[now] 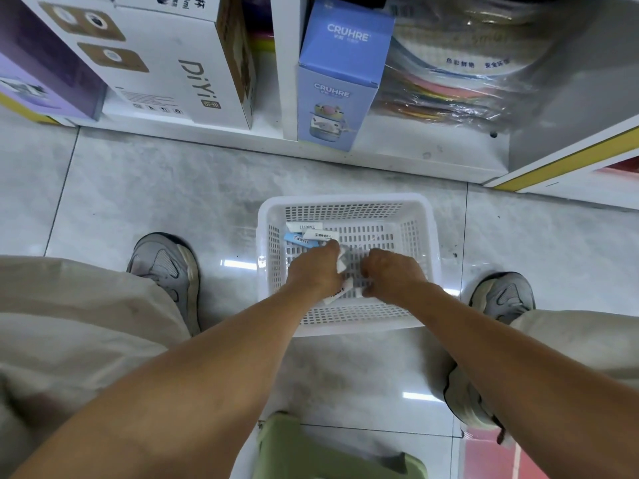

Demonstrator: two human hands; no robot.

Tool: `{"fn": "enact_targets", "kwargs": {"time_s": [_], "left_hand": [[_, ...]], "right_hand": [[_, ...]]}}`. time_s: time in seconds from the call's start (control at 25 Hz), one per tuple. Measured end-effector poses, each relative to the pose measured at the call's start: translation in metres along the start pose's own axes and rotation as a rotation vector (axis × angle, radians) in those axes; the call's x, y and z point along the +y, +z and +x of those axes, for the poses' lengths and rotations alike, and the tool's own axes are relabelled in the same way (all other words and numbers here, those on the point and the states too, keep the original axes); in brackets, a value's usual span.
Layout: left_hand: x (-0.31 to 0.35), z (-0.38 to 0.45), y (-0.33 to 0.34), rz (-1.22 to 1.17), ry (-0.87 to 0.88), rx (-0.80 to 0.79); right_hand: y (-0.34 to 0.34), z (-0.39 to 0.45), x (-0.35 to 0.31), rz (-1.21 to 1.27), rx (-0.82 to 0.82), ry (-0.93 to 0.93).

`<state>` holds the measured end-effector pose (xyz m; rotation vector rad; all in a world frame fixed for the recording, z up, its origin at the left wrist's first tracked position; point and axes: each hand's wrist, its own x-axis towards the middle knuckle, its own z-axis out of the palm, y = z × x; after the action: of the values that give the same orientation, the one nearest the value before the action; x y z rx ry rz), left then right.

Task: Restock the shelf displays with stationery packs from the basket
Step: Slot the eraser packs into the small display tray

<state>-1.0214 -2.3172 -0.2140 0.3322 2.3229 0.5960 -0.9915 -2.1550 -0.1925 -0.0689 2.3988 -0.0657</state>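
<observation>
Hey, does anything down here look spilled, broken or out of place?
Nothing stands out. The white basket sits upright on the floor, the packs lie inside it, and both the left hand and right hand gather packs.

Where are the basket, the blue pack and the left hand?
basket (345, 199): head view, far rim.
blue pack (299, 240): head view, middle of its face, inside the basket.
left hand (316, 271): head view, back of the hand.

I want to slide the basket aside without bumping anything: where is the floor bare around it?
Bare tile lies between the basket and the shelf base, and left of it up to the left shoe. It is crowded on the near side: both forearms, the green stool and the right shoe.
</observation>
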Motion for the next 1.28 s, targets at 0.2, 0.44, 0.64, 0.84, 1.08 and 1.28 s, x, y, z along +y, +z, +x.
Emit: {"fn": "enact_targets", "kwargs": {"time_s": [0.2, 0.44, 0.64, 0.84, 1.08, 1.28], "left_hand": [[0.008, -0.010, 0.013, 0.407, 0.224, 0.012], [0.028, -0.015, 0.034, 0.434, 0.340, 0.063], [0.028, -0.002, 0.018, 0.121, 0.064, -0.175], [0.037, -0.006, -0.063, -0.465, -0.107, -0.289], [0.084, -0.061, -0.208, -0.584, 0.057, -0.226], [0.120, -0.134, -0.304, -0.586, 0.105, -0.039]], "right_hand": [[0.021, -0.012, 0.007, 0.027, 0.044, 0.008], [0.003, -0.005, 0.018, 0.111, -0.065, 0.066], [-0.028, -0.001, 0.028, 0.532, -0.114, 0.151], [-0.097, -0.034, 0.038, 0.995, -0.116, 0.089], [-0.203, -0.096, 0.024, 1.177, 0.005, -0.168], [-0.301, -0.167, -0.006, 0.978, 0.444, -0.244]]}}
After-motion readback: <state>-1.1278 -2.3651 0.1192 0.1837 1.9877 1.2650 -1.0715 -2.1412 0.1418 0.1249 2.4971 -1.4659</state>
